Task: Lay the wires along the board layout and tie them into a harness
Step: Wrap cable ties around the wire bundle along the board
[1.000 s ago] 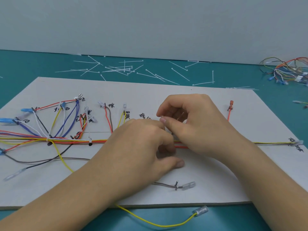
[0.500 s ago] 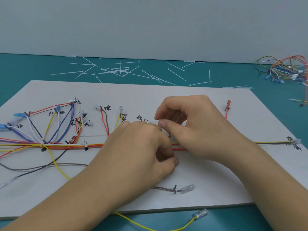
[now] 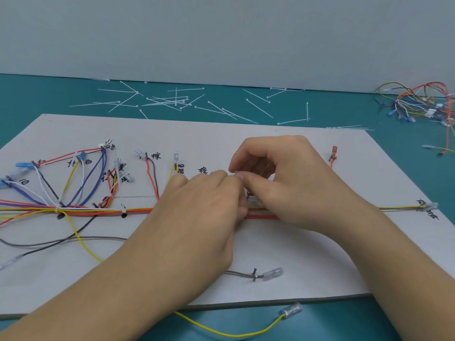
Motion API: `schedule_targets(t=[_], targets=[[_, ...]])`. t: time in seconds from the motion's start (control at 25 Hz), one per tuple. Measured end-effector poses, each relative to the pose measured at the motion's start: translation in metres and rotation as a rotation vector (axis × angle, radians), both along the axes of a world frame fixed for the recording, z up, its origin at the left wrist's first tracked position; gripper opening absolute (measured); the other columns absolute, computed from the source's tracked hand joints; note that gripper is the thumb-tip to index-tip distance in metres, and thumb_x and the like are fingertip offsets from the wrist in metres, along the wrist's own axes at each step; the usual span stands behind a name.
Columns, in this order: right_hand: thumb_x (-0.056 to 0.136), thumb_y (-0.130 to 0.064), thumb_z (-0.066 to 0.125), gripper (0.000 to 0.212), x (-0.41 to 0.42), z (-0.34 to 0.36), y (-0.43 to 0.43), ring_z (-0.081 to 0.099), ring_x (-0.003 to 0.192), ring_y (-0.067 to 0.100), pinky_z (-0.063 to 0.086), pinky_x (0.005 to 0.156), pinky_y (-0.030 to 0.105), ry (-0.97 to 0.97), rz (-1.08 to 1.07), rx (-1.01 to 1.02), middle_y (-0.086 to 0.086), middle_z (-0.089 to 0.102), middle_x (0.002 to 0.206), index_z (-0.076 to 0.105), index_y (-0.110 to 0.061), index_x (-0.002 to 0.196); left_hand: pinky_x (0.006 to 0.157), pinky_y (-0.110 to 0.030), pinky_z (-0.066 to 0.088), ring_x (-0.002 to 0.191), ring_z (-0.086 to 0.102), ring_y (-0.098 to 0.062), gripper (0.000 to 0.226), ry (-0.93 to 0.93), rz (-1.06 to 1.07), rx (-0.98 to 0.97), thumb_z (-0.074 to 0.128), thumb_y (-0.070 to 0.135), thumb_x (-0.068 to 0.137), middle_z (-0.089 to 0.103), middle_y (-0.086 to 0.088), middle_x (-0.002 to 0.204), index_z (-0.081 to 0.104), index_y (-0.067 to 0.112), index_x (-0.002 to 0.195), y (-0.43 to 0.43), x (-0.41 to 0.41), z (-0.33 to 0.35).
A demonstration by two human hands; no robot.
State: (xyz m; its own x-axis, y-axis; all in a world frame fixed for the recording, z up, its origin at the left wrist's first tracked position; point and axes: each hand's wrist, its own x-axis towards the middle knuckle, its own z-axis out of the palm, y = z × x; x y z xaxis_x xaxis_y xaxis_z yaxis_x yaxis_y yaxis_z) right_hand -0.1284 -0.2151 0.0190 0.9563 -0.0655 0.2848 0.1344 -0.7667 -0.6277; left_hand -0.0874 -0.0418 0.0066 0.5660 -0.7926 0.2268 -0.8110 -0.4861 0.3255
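Wires (image 3: 138, 210) run bundled along the board (image 3: 307, 254); left hand (image 3: 197, 212) and right hand (image 3: 283, 183) meet over the bundle, fingers pinched, their grip hidden.

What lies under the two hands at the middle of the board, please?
The main wire bundle runs under the left hand and right hand; a red stretch shows between them. What the fingers pinch there is covered.

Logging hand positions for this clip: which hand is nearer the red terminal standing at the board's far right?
Right. The right hand sits just left of the red terminal; the left hand lies farther left, beyond the right hand.
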Motion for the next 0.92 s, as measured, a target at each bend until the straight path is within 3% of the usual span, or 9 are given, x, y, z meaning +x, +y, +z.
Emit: schedule_targets(t=[0.12, 0.16, 0.24, 0.32, 0.44, 0.56, 0.72, 0.92], targets=[[0.087, -0.003, 0.07, 0.013, 0.0, 0.0, 0.0, 0.066, 0.071, 0.011, 0.055, 0.069, 0.027, 0.017, 0.003, -0.015, -0.008, 0.071, 0.077, 0.074, -0.015, 0.088, 0.085, -0.038, 0.03, 0.091, 0.053, -0.011, 0.019, 0.053, 0.001, -0.009, 0.056, 0.029, 0.095, 0.052, 0.016, 0.087, 0.042, 0.037, 0.084, 0.003, 0.005, 0.004], [0.087, -0.003, 0.071, 0.012, 0.0, 0.0, 0.001, 0.066, 0.071, 0.011, 0.055, 0.069, 0.026, 0.024, 0.001, -0.014, -0.008, 0.071, 0.076, 0.074, -0.015, 0.088, 0.085, -0.037, 0.033, 0.088, 0.055, -0.007, 0.014, 0.041, -0.015, -0.003, 0.056, 0.04, 0.094, 0.054, 0.017, 0.084, 0.047, 0.036, 0.083, 0.006, 0.006, 0.005], [0.089, -0.006, 0.072, 0.011, 0.0, 0.0, 0.001, 0.066, 0.07, 0.011, 0.054, 0.068, 0.025, 0.038, -0.004, -0.009, -0.008, 0.071, 0.075, 0.074, -0.016, 0.088, 0.08, -0.035, 0.043, 0.077, 0.056, -0.002, 0.03, 0.073, -0.015, -0.004, 0.056, 0.064, 0.082, 0.058, 0.019, 0.073, 0.058, 0.034, 0.078, 0.012, 0.01, 0.004], [0.089, -0.006, 0.072, 0.011, 0.0, 0.0, 0.002, 0.066, 0.07, 0.012, 0.054, 0.067, 0.026, 0.043, -0.006, -0.009, -0.007, 0.071, 0.075, 0.074, -0.017, 0.088, 0.07, -0.03, 0.049, 0.071, 0.057, 0.001, 0.043, 0.164, 0.003, -0.005, 0.061, 0.075, 0.067, 0.061, 0.019, 0.068, 0.068, 0.034, 0.078, 0.017, 0.016, 0.004], [0.089, -0.005, 0.072, 0.011, -0.001, -0.001, 0.002, 0.065, 0.069, 0.012, 0.054, 0.066, 0.025, 0.045, 0.001, -0.009, -0.006, 0.07, 0.073, 0.074, -0.017, 0.087, 0.065, -0.023, 0.047, 0.071, 0.058, 0.002, 0.042, 0.213, -0.012, -0.037, 0.078, 0.071, 0.063, 0.064, 0.019, 0.069, 0.078, 0.035, 0.085, 0.017, 0.02, 0.001], [0.089, -0.005, 0.072, 0.012, -0.001, -0.001, 0.004, 0.065, 0.069, 0.012, 0.054, 0.066, 0.027, 0.053, 0.011, -0.012, -0.007, 0.07, 0.073, 0.074, -0.017, 0.087, 0.067, -0.025, 0.048, 0.071, 0.059, -0.001, 0.035, 0.225, -0.032, -0.086, 0.085, 0.063, 0.067, 0.063, 0.018, 0.071, 0.08, 0.033, 0.085, 0.013, 0.014, -0.003], [0.088, -0.004, 0.071, 0.012, -0.002, 0.001, 0.003, 0.066, 0.07, 0.012, 0.055, 0.068, 0.03, 0.054, 0.022, -0.005, -0.006, 0.07, 0.074, 0.074, -0.015, 0.087, 0.069, -0.032, 0.05, 0.072, 0.057, -0.004, 0.039, 0.195, -0.027, -0.116, 0.07, 0.067, 0.066, 0.062, 0.017, 0.076, 0.08, 0.034, 0.083, 0.007, 0.004, -0.002], [0.088, -0.003, 0.071, 0.013, -0.002, 0.001, 0.004, 0.067, 0.071, 0.012, 0.055, 0.069, 0.033, 0.066, 0.03, -0.01, -0.006, 0.07, 0.074, 0.074, -0.016, 0.087, 0.071, -0.032, 0.04, 0.073, 0.053, -0.008, 0.038, 0.16, 0.0, -0.044, 0.061, 0.068, 0.068, 0.063, 0.015, 0.079, 0.078, 0.036, 0.081, 0.002, 0.003, 0.001]])
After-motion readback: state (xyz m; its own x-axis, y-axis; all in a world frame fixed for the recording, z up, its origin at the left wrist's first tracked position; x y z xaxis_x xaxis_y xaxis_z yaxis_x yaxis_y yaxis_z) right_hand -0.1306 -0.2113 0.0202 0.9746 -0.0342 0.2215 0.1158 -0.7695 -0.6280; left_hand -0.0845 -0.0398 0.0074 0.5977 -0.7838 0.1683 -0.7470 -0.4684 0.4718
